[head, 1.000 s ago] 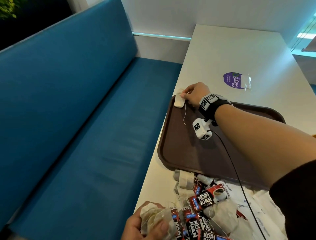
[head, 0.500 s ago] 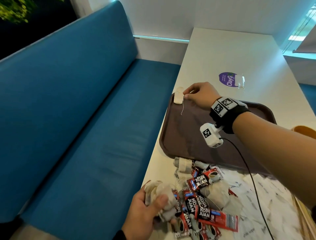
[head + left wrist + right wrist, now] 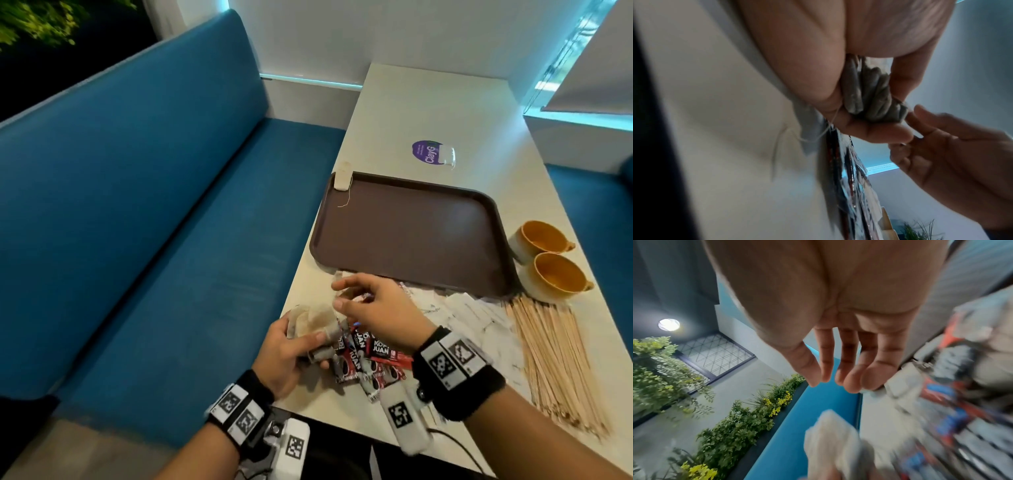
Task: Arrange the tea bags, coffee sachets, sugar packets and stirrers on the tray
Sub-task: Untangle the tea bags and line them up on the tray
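Note:
A brown tray [image 3: 411, 236] lies on the white table with one tea bag [image 3: 343, 178] leaning on its far left rim. My left hand [image 3: 291, 346] grips a bunch of tea bags [image 3: 310, 323] at the table's near left edge; in the left wrist view the bunch of tea bags [image 3: 869, 91] shows grey between the fingers. My right hand [image 3: 363, 301] hovers just above and right of that bunch, fingers relaxed and holding nothing [image 3: 838, 369]. Red coffee sachets [image 3: 373, 353] lie under it. White sugar packets [image 3: 479, 315] and wooden stirrers [image 3: 555, 356] lie to the right.
Two orange-lined cups [image 3: 548, 263] stand by the tray's right edge. A purple sticker [image 3: 428, 152] lies beyond the tray. A blue bench [image 3: 154, 240] runs along the table's left side. Blue seating [image 3: 599, 205] also shows at right.
My right hand let go of the tea bag on the tray's far left rim and came back to the pile near my left hand. The left hand still grips its bunch.

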A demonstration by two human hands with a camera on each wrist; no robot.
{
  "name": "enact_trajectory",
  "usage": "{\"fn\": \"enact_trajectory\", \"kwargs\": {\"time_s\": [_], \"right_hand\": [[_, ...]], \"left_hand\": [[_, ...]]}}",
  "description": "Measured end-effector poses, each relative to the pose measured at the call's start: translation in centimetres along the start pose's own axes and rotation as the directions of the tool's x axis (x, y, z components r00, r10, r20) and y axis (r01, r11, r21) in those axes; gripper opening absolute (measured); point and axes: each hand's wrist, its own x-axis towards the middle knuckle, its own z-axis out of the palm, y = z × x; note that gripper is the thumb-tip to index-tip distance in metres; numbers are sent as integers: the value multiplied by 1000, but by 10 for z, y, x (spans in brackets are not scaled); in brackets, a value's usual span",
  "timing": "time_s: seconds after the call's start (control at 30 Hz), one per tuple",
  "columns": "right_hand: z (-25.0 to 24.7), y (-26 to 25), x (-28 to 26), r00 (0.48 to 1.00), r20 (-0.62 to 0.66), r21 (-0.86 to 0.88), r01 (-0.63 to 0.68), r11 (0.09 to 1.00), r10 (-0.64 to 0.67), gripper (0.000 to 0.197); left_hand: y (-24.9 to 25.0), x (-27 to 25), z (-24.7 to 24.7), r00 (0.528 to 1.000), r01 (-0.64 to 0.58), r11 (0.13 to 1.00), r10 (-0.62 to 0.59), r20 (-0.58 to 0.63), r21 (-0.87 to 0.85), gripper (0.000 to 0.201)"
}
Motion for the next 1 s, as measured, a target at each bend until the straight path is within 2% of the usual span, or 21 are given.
{"fn": "enact_trajectory", "kwargs": {"time_s": [0.07,0.13,0.27,0.37,0.47,0.57,0.7,0.83,0.93,1.0], "right_hand": [[9,7,-11,1000,8,37,-7,999,7,28],[16,10,-17,1000,22,68,-11,998,9,28],[18,19,-21,999,-35,-16,11,1000,-12,7],[17,21,-23,997,-38,149,-56,987,62,13],[16,24,-25,987,17,347,-153,925,157,19],[16,27,-24,982,15,370,-180,911,188,18],[11,25,-17,984,-24,357,-155,921,174,16],[-3,17,-7,986,-50,380,-130,916,160,14],[-19,11,5,989,-84,382,-78,921,119,13],[-32,5,17,990,-113,381,-38,924,87,15]], "left_hand": [[-2,-2,-3,1000,11,1000,-11,15,18,56],[-4,-2,-5,1000,8,999,-8,5,45,51],[-5,-4,-2,998,-24,995,29,-48,102,47],[-7,-5,-2,994,-63,986,75,-77,156,37],[-7,-7,-3,993,-81,982,94,-66,171,36],[-7,-8,-2,995,-78,984,88,-55,157,37],[-6,-4,-1,994,-50,997,55,-99,52,34],[-2,2,-6,989,-58,987,36,-140,-152,62],[0,9,-10,980,-105,991,90,-176,-80,49],[2,15,-9,966,-142,990,140,-216,8,49]]}}
